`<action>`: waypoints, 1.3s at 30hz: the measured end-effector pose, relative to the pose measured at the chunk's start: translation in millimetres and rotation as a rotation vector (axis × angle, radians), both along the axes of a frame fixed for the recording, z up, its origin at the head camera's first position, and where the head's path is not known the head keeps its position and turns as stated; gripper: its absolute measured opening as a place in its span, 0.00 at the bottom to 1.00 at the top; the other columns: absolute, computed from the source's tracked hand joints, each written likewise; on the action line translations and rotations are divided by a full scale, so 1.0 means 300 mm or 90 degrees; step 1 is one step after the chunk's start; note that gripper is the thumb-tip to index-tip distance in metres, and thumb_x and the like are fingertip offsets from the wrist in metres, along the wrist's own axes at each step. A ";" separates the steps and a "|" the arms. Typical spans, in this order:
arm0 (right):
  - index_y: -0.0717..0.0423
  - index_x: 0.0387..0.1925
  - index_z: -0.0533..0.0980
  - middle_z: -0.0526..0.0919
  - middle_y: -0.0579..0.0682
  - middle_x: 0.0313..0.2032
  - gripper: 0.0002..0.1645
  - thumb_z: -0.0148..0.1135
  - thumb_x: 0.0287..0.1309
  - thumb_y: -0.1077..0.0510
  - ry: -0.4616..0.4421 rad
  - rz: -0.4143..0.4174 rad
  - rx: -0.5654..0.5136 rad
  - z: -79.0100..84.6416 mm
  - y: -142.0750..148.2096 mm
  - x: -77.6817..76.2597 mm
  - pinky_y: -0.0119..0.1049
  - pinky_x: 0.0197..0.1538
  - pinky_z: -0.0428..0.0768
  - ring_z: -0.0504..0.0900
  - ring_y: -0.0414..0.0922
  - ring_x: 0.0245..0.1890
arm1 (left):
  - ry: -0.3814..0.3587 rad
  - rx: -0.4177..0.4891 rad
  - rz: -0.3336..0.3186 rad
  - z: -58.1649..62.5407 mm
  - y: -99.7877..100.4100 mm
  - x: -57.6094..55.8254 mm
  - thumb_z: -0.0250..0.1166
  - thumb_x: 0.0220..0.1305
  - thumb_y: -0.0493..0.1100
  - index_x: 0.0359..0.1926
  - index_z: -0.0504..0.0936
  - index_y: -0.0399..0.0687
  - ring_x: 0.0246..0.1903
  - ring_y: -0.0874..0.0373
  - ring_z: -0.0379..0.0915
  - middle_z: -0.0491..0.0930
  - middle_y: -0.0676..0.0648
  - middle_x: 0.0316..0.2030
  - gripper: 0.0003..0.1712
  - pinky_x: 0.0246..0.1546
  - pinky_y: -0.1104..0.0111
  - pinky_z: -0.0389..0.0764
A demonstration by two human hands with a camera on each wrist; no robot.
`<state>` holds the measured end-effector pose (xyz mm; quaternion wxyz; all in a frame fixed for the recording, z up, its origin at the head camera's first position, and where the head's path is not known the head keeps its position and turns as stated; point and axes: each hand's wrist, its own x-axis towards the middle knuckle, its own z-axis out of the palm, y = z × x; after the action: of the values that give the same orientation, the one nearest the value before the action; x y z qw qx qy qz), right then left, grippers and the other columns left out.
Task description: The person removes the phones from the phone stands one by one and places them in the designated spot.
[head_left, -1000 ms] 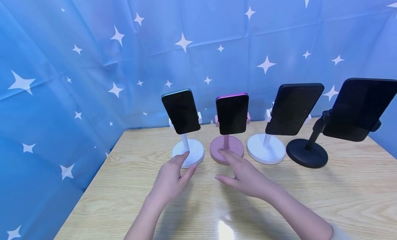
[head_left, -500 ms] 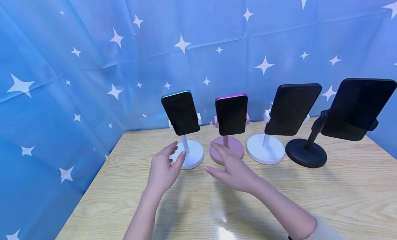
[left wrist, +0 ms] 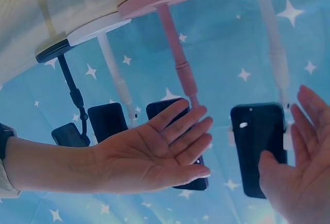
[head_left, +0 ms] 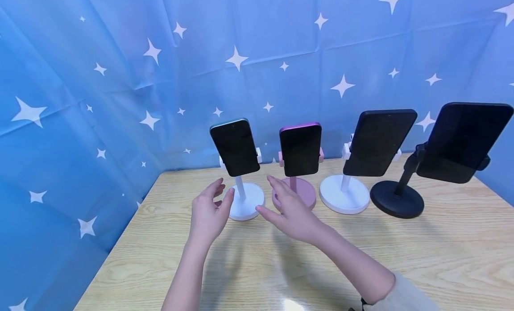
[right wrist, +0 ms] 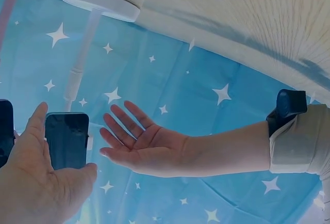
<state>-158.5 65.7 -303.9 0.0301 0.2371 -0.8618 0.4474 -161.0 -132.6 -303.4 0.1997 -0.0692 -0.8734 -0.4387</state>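
Observation:
Two phones stand in holders nearest my hands. The leftmost phone [head_left: 235, 147], with a light blue edge, sits in a white phone stand [head_left: 249, 203]. Beside it, a phone with a magenta edge [head_left: 300, 149] is clamped in a pink phone stand [head_left: 306, 193]. My left hand [head_left: 209, 215] hovers at the left front of the white base, fingers relaxed and holding nothing. My right hand [head_left: 295, 215] reaches in front of the pink base, its fingers extended, partly hiding that base. In the left wrist view the palm of the right hand [left wrist: 160, 146] shows bare.
A large dark phone [head_left: 380, 143] in another white stand [head_left: 345, 196] is to the right. Past it, a black stand [head_left: 397, 199] holds a big dark tablet-like device [head_left: 463, 141]. The wooden table [head_left: 136, 266] meets a blue starry curtain [head_left: 180, 79] behind.
My left hand has shifted left and slightly away from me. My right hand has moved left and forward, across the pink base toward the white one. The stands keep their places.

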 end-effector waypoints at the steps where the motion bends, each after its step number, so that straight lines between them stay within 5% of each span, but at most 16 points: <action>1: 0.62 0.68 0.48 0.53 0.57 0.68 0.46 0.56 0.59 0.45 -0.011 0.000 -0.008 0.002 -0.004 -0.002 0.47 0.56 0.70 0.63 0.54 0.63 | -0.001 0.005 0.002 0.000 -0.001 -0.003 0.59 0.62 0.44 0.57 0.71 0.34 0.51 0.48 0.73 0.75 0.38 0.52 0.25 0.42 0.58 0.79; 8: 0.62 0.68 0.49 0.56 0.58 0.67 0.43 0.55 0.60 0.48 -0.005 -0.054 -0.011 0.014 -0.038 -0.023 0.49 0.55 0.71 0.70 0.55 0.57 | -0.003 0.043 0.012 0.001 -0.001 -0.020 0.59 0.62 0.43 0.58 0.70 0.34 0.51 0.48 0.73 0.76 0.38 0.50 0.26 0.44 0.58 0.78; 17: 0.65 0.67 0.48 0.54 0.60 0.67 0.41 0.56 0.61 0.53 -0.006 -0.056 -0.113 0.027 -0.059 -0.047 0.43 0.59 0.66 0.58 0.54 0.66 | 0.009 0.083 0.032 0.000 0.010 -0.048 0.58 0.62 0.44 0.57 0.71 0.36 0.49 0.48 0.76 0.78 0.39 0.48 0.24 0.44 0.58 0.77; 27: 0.59 0.70 0.40 0.45 0.57 0.70 0.45 0.51 0.63 0.47 -0.012 -0.069 -0.033 0.037 -0.083 -0.061 0.52 0.62 0.61 0.49 0.54 0.69 | -0.017 0.135 0.000 0.019 0.020 -0.072 0.58 0.63 0.44 0.62 0.67 0.41 0.54 0.50 0.71 0.69 0.44 0.58 0.27 0.49 0.57 0.75; 39: 0.63 0.69 0.37 0.40 0.58 0.70 0.44 0.47 0.66 0.49 0.009 -0.066 -0.049 0.049 -0.116 -0.085 0.51 0.65 0.55 0.43 0.53 0.70 | -0.033 0.200 -0.004 0.029 0.021 -0.099 0.56 0.64 0.42 0.65 0.61 0.44 0.55 0.50 0.69 0.64 0.46 0.62 0.30 0.52 0.56 0.73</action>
<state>-183.9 30.9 -289.1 0.0684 0.1943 -0.8546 0.4766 -190.8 -126.4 -294.7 0.1838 -0.0285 -0.7990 -0.5719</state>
